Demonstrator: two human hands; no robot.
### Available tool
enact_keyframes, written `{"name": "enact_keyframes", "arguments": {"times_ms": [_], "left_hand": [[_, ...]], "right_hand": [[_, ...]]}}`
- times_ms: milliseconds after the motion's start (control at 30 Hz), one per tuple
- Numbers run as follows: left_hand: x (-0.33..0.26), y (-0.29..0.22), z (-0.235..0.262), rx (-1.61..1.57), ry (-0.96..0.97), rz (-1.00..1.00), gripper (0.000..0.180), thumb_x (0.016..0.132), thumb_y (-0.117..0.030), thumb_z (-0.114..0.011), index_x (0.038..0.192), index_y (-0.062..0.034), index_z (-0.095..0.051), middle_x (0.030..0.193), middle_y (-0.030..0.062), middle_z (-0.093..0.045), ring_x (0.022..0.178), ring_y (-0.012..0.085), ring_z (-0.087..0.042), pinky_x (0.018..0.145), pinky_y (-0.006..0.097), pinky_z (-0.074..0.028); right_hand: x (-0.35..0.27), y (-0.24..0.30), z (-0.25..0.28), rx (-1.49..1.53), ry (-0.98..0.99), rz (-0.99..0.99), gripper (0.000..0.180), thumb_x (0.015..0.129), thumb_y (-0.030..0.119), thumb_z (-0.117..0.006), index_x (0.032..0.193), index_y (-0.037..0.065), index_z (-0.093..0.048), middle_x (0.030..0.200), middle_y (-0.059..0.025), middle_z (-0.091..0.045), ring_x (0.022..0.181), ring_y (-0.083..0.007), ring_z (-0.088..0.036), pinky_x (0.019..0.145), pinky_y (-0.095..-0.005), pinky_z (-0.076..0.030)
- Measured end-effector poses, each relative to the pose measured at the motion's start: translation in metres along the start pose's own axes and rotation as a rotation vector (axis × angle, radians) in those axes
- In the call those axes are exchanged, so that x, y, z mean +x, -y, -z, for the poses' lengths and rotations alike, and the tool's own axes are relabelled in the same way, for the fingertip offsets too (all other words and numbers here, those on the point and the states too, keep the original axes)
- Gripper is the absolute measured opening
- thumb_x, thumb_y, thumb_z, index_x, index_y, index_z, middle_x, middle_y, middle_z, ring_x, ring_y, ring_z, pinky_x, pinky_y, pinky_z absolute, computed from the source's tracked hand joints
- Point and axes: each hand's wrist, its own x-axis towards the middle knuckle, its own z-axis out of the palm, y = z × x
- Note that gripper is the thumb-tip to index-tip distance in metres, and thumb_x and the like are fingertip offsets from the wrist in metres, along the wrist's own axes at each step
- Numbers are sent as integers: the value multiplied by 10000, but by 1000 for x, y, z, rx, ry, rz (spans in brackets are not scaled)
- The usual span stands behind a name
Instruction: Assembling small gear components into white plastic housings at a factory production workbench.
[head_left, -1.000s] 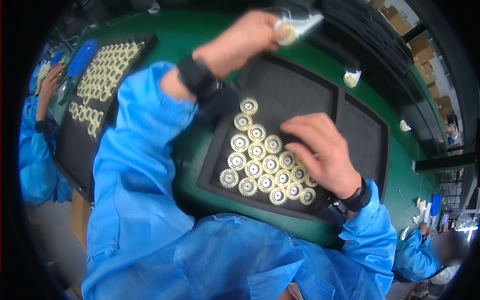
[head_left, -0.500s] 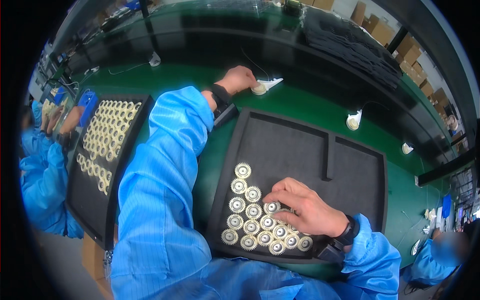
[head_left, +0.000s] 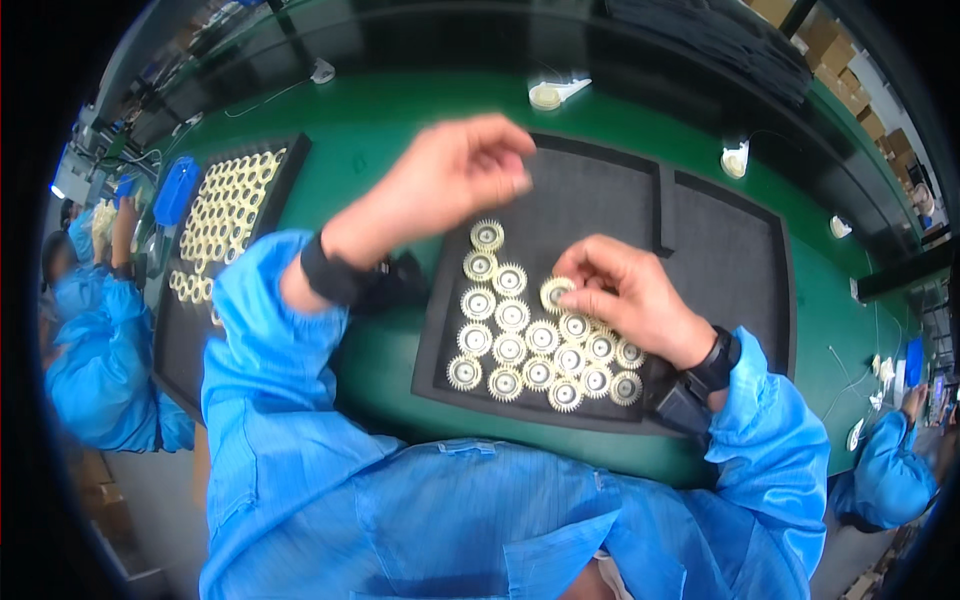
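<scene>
In the near left part of a black foam tray, several cream toothed gears with metal centres lie flat in staggered rows. Pinched between the thumb and fingers of my right hand is one gear, tilted at the upper edge of the group. My left hand, blurred by motion, hangs over the tray's far left corner. Its fingers are half curled, with the thumb apart from the forefinger and nothing visible between them. Beyond it, on the green bench, stands a white dispenser-like piece with a round cream base.
A second black tray with rows of cream rings stands at the left, beside a blue bin. More white pieces with thin cords line the bench's far side. Co-workers in blue sleeves sit at both sides. A divider splits the tray.
My left hand has left the white piece and come back toward me, over the tray's corner. My right hand stays at the gears, now with one tilted in its fingers. The view has shifted downward.
</scene>
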Motion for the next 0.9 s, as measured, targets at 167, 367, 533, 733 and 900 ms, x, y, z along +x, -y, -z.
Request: {"name": "enact_keyframes", "arguments": {"times_ms": [167, 367, 533, 733, 900], "left_hand": [[-55, -30, -45, 111, 32, -177, 467, 701, -81, -809, 1114, -27, -597, 967, 60, -607, 865, 152, -617, 764, 267, -501], [-62, -47, -57, 190, -53, -301, 381, 683, -97, -824, 999, -28, -623, 878, 59, -577, 767, 152, -598, 669, 267, -486], [-56, -47, -55, 208, -123, -308, 301, 704, -78, -801, 952, -29, -638, 843, 52, -582, 732, 142, -586, 656, 269, -486], [-42, -45, -61, 146, -157, -332, 264, 734, -109, -787, 903, -19, -605, 825, 73, -576, 716, 174, -602, 636, 274, -502], [-16, -34, -42, 138, 5, -301, 314, 709, -147, -808, 880, -12, -583, 836, 86, -583, 712, 171, -624, 628, 275, -515]], "right_hand": [[-1, 5, -5, 501, -6, -104, 158, 863, 66, -683, 987, -16, -631, 897, -15, -636, 791, -51, -591, 681, -206, -490], [-11, 18, 1, 643, -29, -139, 188, 881, 101, -669, 1029, -7, -630, 913, -19, -642, 762, -45, -562, 686, -181, -463], [-11, 20, 2, 856, 0, -175, 300, 889, 133, -658, 1138, -27, -607, 1005, -33, -643, 786, -64, -541, 720, -200, -461], [-14, 18, 0, 923, -55, -142, 286, 904, 91, -621, 1159, -9, -541, 1097, -77, -618, 982, -120, -588, 848, -251, -472], [-13, 19, 5, 935, -70, -173, 240, 914, 122, -627, 1108, 10, -541, 1072, -80, -620, 986, -153, -616, 818, -268, -503]]}}
